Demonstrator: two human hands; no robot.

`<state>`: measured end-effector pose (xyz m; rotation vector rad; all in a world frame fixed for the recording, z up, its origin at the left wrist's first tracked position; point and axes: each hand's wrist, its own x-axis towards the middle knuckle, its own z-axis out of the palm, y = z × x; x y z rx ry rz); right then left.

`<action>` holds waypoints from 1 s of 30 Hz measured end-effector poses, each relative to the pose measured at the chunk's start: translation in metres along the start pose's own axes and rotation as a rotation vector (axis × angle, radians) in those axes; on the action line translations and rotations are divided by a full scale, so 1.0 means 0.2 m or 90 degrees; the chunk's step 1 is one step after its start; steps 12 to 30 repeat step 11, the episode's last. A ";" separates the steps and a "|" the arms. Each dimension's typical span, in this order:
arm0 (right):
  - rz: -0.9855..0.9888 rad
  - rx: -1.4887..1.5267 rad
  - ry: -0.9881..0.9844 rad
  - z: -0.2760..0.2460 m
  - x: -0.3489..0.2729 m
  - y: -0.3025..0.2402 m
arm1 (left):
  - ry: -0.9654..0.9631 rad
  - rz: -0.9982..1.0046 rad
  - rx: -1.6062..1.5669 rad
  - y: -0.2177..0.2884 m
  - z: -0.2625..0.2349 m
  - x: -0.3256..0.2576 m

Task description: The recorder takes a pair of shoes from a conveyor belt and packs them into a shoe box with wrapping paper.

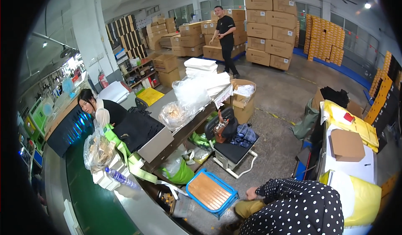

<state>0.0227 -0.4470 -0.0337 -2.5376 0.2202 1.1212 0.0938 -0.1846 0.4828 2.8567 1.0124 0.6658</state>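
A black sleeve with white dots [293, 207] enters from the lower edge, bends at the elbow and ends in my right hand [252, 193]. That hand is beside a khaki trouser knee [247, 208]. It looks small, and its fingers do not show clearly. Nothing can be made out in it. Nearest to it is a low stool [211, 189] with a blue metal frame and a brown slatted top, apart from the hand. My left hand is out of view.
A person [115, 115] leans over the workbench by a green conveyor belt [90, 197]. On the bench lie clear bags [190, 90] and a bottle [121, 178]. A black chair [234, 140] holds bags. Another person [226, 36] stands near stacked cartons [272, 38]. At right, a table carries yellow packages [356, 128].
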 end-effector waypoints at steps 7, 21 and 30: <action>-0.080 0.120 0.073 -0.14 -0.11 0.09 | -0.199 0.250 -0.363 -1.34 1.50 -0.21; -0.090 0.128 0.104 -0.15 -0.15 0.40 | -0.552 0.412 -0.420 -0.78 1.34 -0.57; -0.090 0.128 0.104 -0.15 -0.15 0.40 | -0.552 0.412 -0.420 -0.78 1.34 -0.57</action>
